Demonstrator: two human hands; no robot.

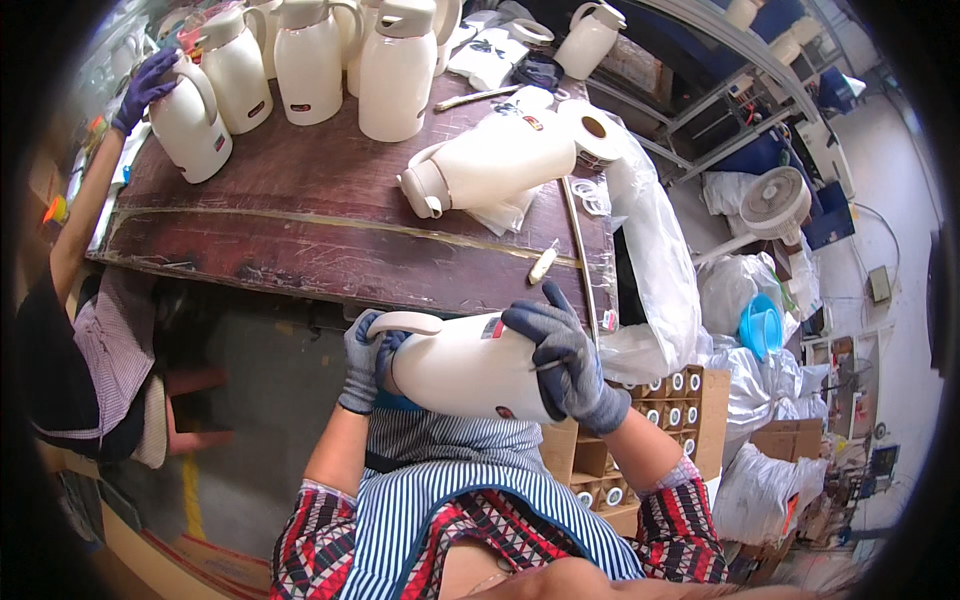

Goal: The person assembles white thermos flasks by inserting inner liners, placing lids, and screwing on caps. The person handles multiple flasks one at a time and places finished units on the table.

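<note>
I hold a white thermos jug (465, 365) on its side in front of my apron, its handle uppermost and its base to the right. My left hand (368, 360), in a grey and blue glove, is closed around the top end near the handle. At the base end, my right hand (568, 362), gloved alike, grips the body with the index finger lifted. Small labels show on the jug's side. Another thermos jug (500, 160) lies on the table (270, 240) beyond my hands. Near it lies a small whitish piece (543, 263).
Several white jugs (396, 75) stand along the table's far side. At the left, a co-worker's gloved hand (150, 88) touches one jug (192, 125). A label roll (597, 132) stands near clear plastic sheeting (650, 220). Right of me is a divided carton (712, 425); a fan (775, 203) stands beyond.
</note>
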